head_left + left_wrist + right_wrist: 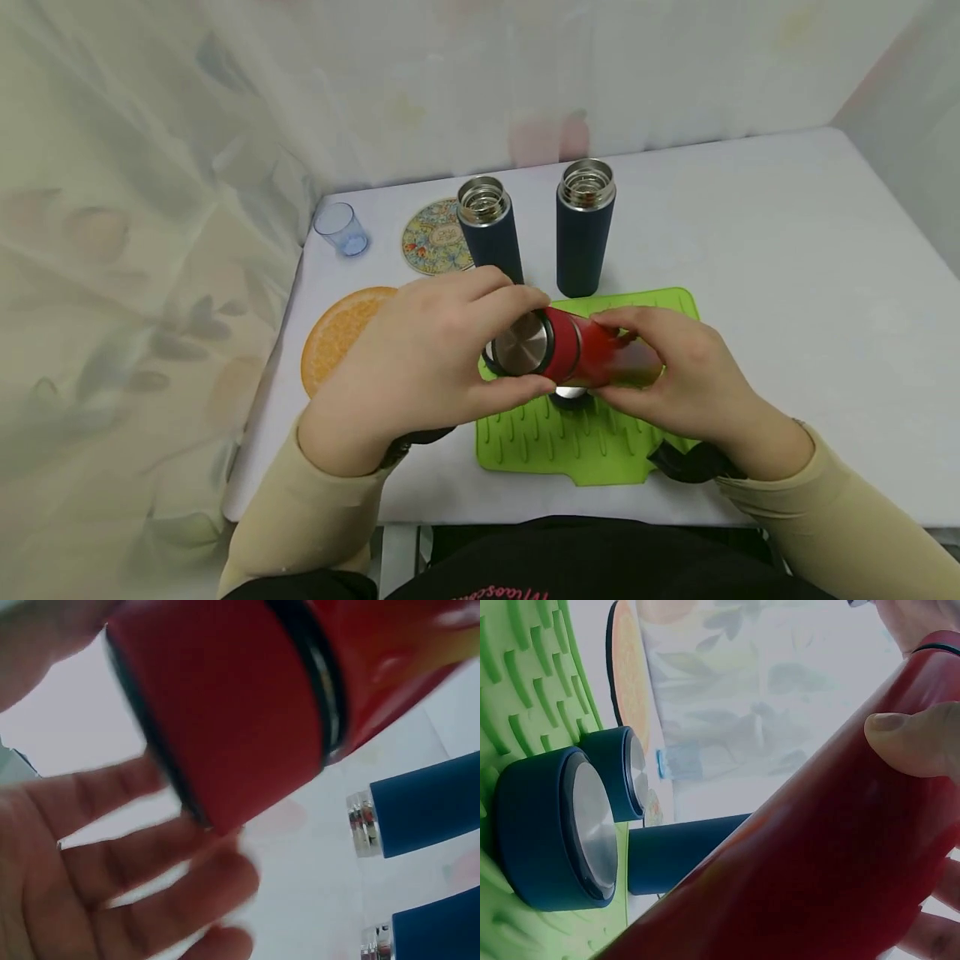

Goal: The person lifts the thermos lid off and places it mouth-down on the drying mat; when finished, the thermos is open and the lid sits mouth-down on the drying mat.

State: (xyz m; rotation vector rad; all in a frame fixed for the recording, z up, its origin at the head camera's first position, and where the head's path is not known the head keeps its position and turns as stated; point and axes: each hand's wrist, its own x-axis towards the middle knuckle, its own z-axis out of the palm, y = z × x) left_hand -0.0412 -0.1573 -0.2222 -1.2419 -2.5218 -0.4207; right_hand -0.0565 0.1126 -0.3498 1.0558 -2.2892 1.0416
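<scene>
A red thermos point(596, 350) with a steel-topped red lid point(561, 346) is held tilted nearly level above the green mat, its lid end toward the left. My left hand point(431, 350) grips the lid end between thumb and fingers; in the left wrist view its fingertips lie at the lid's point(217, 712) edge. Round the body point(802, 840) the right hand point(686, 371) curls, thumb on one side. The lid appears to be on the thermos. Under it, two dark blue lids point(536, 832) with steel tops stand on the mat, partly hidden in the head view.
Two lidless dark blue thermoses point(493, 246) point(583, 250) stand upright behind the green ridged mat point(525, 450). To the left are an orange-slice round mat point(337, 329), a patterned round mat point(431, 242) and a blue glass point(347, 233). Floral curtains border the white table point(787, 333).
</scene>
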